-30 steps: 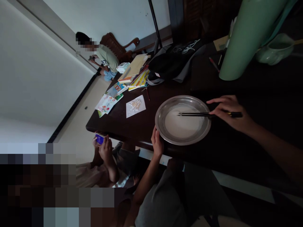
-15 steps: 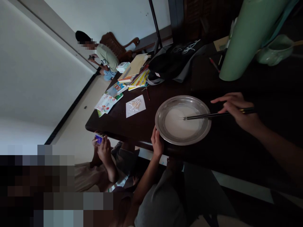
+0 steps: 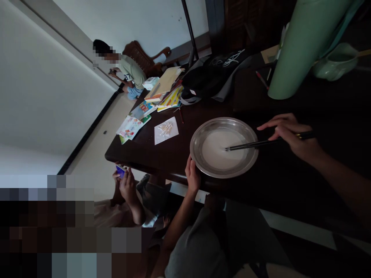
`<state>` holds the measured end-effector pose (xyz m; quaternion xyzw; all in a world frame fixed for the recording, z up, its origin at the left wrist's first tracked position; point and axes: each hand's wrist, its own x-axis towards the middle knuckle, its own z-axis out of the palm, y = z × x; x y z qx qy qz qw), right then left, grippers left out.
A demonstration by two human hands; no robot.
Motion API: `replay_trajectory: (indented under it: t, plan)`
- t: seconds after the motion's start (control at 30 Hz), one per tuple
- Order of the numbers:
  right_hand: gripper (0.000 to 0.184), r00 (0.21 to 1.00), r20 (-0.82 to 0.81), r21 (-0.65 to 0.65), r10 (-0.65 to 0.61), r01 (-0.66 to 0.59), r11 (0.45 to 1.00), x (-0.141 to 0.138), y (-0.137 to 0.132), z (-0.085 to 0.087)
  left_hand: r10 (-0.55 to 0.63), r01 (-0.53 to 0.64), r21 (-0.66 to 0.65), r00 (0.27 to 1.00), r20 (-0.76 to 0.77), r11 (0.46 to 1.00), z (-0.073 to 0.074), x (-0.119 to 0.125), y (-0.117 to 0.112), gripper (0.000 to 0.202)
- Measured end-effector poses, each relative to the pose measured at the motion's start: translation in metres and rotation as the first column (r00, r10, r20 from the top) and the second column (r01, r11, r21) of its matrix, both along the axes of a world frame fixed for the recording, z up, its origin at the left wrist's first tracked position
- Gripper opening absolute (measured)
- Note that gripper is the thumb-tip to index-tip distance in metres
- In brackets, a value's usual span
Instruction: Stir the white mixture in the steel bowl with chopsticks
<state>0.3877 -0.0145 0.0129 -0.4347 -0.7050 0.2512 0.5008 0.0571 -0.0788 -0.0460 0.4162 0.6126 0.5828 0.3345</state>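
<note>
A round metal basin with a wide rim stands on the dark table, with milky white liquid in its bottom. My left hand grips the near left side of the rim, its fingers against the outer edge. In my right hand, to the right of the basin, is a pair of dark chopsticks; the index finger points forward. The chopstick tips dip into the liquid near its middle. Left of the basin, a white paper bears several cotton swabs.
Books and papers are piled at the table's far left, beside a black bag. A tall green cylinder and a green pot stand at the back right. A seated person holds a phone on the left; another sits farther back.
The chopstick tips have shifted very slightly within the liquid. Both hands keep their hold, and the basin stays put.
</note>
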Motion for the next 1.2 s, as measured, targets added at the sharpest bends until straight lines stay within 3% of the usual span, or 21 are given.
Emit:
replay_trajectory:
  t: [0.07,0.17,0.27,0.4,0.5,0.63,0.7,0.8,0.9,1.07,1.13,1.2]
  plan:
    - [0.043,0.997,0.000,-0.020,0.080,-0.080,0.997,-0.003,-0.001,-0.002,-0.004,0.004,0.001,1.000,-0.005,1.000,0.001,0.000,0.000,0.067]
    - [0.029,0.984,0.090,-0.035,0.153,-0.151,0.988,-0.012,-0.004,-0.008,-0.004,0.004,-0.004,1.000,-0.006,1.000,0.002,0.001,0.000,0.067]
    - [0.023,0.986,0.143,-0.006,0.084,-0.084,0.996,-0.012,-0.004,-0.008,0.012,-0.012,-0.003,1.000,0.009,1.000,0.002,0.001,0.000,0.071]
    - [0.044,0.999,0.036,0.026,-0.030,0.029,0.999,-0.002,-0.002,0.001,0.001,-0.001,-0.005,1.000,0.013,1.000,0.002,0.001,0.000,0.069]
    - [0.045,0.999,-0.003,-0.002,0.038,-0.038,0.999,-0.004,-0.003,0.000,0.007,-0.007,-0.014,1.000,0.006,1.000,0.003,0.001,-0.001,0.067]
    - [0.022,0.984,0.118,-0.028,0.135,-0.132,0.991,-0.013,-0.005,-0.008,0.010,-0.010,-0.021,1.000,-0.017,1.000,0.002,0.000,-0.001,0.066]
    - [0.021,0.984,0.154,-0.014,0.091,-0.090,0.996,-0.011,-0.004,-0.008,0.009,-0.009,-0.016,1.000,-0.005,1.000,-0.001,-0.001,0.000,0.066]
    - [0.037,0.996,0.091,0.010,-0.018,0.018,1.000,-0.001,0.000,-0.002,0.000,0.001,-0.010,0.999,0.035,1.000,-0.004,-0.001,0.000,0.066]
    - [0.046,1.000,-0.001,0.003,0.005,-0.005,1.000,0.002,0.000,0.001,-0.004,0.004,-0.011,0.999,0.045,1.000,-0.004,-0.002,0.000,0.067]
    - [0.021,0.977,0.140,-0.050,0.158,-0.152,0.987,-0.013,-0.005,-0.008,0.007,-0.007,-0.017,1.000,-0.028,1.000,0.001,-0.002,-0.001,0.067]
    - [0.018,0.976,0.183,-0.036,0.116,-0.111,0.993,-0.012,-0.004,-0.008,0.005,-0.005,-0.015,0.999,-0.038,1.000,0.002,-0.001,-0.001,0.067]
    - [0.028,0.989,0.143,0.009,0.032,-0.034,0.999,-0.006,-0.003,-0.003,0.004,-0.004,-0.018,0.999,-0.034,1.000,0.002,-0.001,-0.001,0.066]
